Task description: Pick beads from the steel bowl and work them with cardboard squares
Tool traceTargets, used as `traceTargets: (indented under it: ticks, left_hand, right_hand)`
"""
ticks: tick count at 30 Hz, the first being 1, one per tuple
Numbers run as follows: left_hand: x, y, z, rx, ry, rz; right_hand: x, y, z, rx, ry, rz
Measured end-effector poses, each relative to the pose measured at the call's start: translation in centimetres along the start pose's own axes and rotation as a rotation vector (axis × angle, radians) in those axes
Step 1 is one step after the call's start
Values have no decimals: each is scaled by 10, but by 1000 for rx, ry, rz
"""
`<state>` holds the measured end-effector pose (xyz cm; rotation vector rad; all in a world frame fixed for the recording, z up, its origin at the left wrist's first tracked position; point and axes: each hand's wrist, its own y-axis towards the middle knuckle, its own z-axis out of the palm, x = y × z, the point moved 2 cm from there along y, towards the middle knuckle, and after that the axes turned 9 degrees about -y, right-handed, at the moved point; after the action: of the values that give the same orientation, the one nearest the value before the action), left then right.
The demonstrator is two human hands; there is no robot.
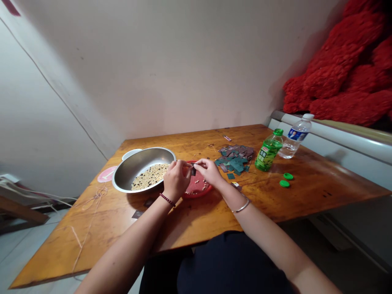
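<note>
My left hand and my right hand meet above a red tray, with their fingertips pinched close together. A small dark square piece hangs at the right fingertips. What sits between the left fingers is too small to make out. Small pale beads lie scattered in the tray. Left of the hands stands a steel bowl containing many beige beads with dark ones among them. To the right lies a pile of green and brown-purple flat pieces.
A green bottle and a clear water bottle stand right, near two green caps. Loose string and a pink disc lie left on the wooden table. Red bundles are heaped beyond.
</note>
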<state>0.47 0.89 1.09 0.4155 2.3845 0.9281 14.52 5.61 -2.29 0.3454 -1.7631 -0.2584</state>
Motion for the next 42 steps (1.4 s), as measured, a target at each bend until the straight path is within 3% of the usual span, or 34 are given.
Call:
traceTargets:
  ticks: [25, 37, 42]
  left_hand:
    - [6, 4, -4, -64, 6, -77]
    - [6, 3, 1, 7, 25, -23]
    - [6, 3, 0, -16, 57, -68]
  right_hand:
    - [-4, -3, 3, 37, -28, -21]
    - [-2, -3, 3, 31, -36, -21]
    - [-2, -3, 4, 44, -31, -20]
